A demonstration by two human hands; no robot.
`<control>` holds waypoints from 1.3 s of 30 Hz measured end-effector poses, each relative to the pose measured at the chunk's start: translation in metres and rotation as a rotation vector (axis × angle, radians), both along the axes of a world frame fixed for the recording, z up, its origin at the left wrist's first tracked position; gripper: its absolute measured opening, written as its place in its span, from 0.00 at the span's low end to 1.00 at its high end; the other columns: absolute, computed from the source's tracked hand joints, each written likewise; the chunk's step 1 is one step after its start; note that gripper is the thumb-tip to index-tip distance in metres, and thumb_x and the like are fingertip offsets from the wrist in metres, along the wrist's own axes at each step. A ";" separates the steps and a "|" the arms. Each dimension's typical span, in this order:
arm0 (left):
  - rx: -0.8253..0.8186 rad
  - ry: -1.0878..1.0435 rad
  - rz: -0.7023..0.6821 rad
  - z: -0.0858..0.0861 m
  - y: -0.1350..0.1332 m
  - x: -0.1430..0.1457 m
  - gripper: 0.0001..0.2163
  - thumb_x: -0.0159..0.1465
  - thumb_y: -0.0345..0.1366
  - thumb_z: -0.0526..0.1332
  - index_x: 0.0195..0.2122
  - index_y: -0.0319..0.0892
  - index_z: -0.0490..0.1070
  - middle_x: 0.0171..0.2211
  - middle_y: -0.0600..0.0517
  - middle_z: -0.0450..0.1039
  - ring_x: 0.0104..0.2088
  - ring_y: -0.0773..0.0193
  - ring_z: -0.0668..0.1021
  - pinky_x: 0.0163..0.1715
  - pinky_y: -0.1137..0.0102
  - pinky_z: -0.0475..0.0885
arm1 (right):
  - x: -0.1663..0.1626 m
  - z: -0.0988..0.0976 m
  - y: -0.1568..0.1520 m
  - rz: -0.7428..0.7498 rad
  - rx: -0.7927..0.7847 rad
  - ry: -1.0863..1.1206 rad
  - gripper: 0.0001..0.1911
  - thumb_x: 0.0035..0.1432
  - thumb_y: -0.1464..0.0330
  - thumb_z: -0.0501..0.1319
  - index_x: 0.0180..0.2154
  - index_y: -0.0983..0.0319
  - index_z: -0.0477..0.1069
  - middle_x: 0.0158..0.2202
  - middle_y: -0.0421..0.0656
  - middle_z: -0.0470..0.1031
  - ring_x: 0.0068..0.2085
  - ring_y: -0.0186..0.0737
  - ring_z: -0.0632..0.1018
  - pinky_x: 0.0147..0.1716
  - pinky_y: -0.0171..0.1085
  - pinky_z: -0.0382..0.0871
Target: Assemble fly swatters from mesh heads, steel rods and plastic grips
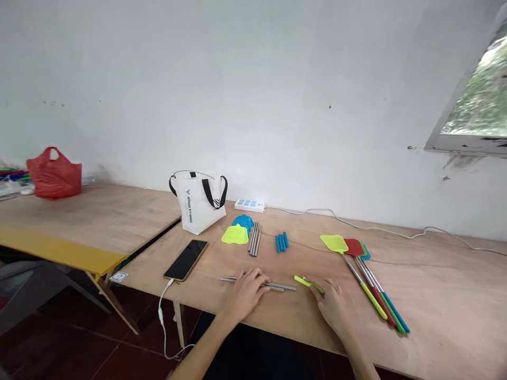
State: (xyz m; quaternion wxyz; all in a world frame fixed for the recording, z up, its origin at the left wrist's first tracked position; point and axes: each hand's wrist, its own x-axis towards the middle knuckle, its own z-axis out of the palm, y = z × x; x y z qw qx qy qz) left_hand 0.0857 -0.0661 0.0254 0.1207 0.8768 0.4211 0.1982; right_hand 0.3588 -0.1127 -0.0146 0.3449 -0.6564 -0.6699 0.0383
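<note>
Lying left to right on the tabletop (447,301), metal rods (285,287) pass beneath the left hand (247,289); the right hand (331,300) touches a yellow-green handle (302,281), angled nearer rightward. Can't tell whether either clamps. White bag (200,203): "STUDIO".

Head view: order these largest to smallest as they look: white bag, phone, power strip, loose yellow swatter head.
1. White bag
2. Phone
3. Power strip and loose yellow swatter head: look too alike to rank

Scuffed white wall (269,105) behind two wooden tables (443,295), daylit window (481,95) at right, dark red tiled floor (99,343).
</note>
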 end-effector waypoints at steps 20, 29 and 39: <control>-0.070 -0.169 0.062 -0.005 0.020 -0.042 0.06 0.69 0.40 0.62 0.40 0.45 0.70 0.41 0.52 0.73 0.45 0.57 0.74 0.47 0.63 0.67 | -0.022 -0.004 0.010 0.078 0.057 -0.085 0.12 0.69 0.64 0.51 0.46 0.55 0.71 0.48 0.45 0.77 0.50 0.49 0.76 0.51 0.48 0.67; -0.062 -0.172 0.101 -0.007 0.020 -0.043 0.08 0.68 0.42 0.64 0.39 0.45 0.70 0.41 0.53 0.72 0.45 0.56 0.73 0.45 0.65 0.67 | -0.021 -0.001 0.008 0.060 0.044 -0.139 0.12 0.69 0.63 0.51 0.46 0.55 0.72 0.49 0.44 0.77 0.50 0.48 0.75 0.50 0.47 0.66; -0.069 -0.204 0.057 -0.008 0.021 -0.045 0.06 0.69 0.40 0.64 0.40 0.45 0.71 0.43 0.53 0.72 0.48 0.58 0.73 0.50 0.64 0.66 | -0.019 -0.002 0.009 0.071 0.036 -0.148 0.14 0.69 0.62 0.52 0.48 0.54 0.74 0.50 0.44 0.76 0.51 0.47 0.75 0.51 0.48 0.66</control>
